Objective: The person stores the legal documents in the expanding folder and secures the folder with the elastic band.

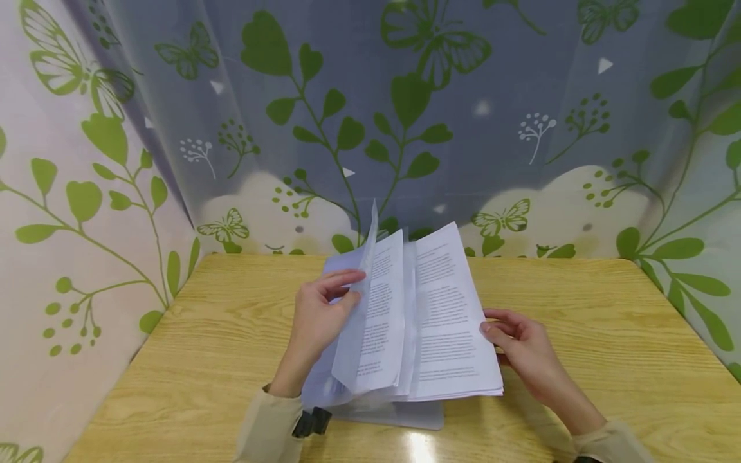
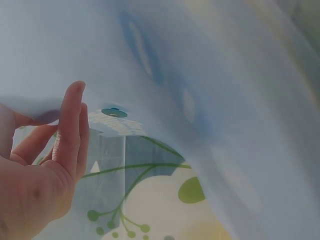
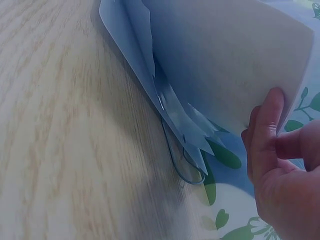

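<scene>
A translucent bluish plastic document folder (image 1: 425,417) lies on the table, its leaves spread upward. My left hand (image 1: 324,312) holds a raised clear leaf (image 1: 361,321) of the folder by its left edge; in the left wrist view the thumb is partly behind the plastic. A teal snap button (image 2: 114,113) shows there. On the right, my right hand (image 1: 523,347) pinches the outer edge of a stack of printed papers (image 1: 448,308), thumb in front and fingers behind. More printed paper (image 1: 384,308) stands between the clear leaves. The papers' lower left part is hidden.
The wood-grain table (image 1: 608,341) extends on both sides of the folder. Behind it hangs a curtain (image 1: 521,83) with green leaves and butterflies. A thin dark elastic loop (image 3: 187,181) sticks out from the folder's edge in the right wrist view.
</scene>
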Available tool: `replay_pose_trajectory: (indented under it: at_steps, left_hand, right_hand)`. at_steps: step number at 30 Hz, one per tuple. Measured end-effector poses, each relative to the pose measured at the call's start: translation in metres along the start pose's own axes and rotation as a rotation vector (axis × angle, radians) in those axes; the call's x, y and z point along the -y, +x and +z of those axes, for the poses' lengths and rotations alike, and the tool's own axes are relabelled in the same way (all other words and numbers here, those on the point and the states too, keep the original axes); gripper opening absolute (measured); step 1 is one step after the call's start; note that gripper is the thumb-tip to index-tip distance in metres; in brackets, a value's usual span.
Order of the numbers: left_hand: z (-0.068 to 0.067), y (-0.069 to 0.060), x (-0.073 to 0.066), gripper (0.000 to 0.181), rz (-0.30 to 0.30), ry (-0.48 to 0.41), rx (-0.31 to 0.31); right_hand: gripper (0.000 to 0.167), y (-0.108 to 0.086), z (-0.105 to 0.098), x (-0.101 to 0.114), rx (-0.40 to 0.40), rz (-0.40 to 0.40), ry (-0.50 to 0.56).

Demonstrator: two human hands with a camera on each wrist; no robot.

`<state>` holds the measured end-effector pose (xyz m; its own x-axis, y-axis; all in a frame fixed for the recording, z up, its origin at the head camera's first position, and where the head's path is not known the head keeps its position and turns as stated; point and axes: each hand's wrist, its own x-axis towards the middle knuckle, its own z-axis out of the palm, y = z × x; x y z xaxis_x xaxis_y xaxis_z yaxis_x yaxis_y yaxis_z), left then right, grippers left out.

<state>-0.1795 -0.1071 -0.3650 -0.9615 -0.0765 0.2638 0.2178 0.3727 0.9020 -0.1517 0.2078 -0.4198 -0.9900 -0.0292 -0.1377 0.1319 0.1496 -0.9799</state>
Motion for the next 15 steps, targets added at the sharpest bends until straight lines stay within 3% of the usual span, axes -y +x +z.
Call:
replay_pose_trajectory:
  at_steps: [15]
  left_hand:
    - [0.0,0.0,-0.001,0.028,-0.009,0.002,-0.001]
  right_hand:
    - [0.043,0.002,0.013,0.002,0.001,0.013,0.02]
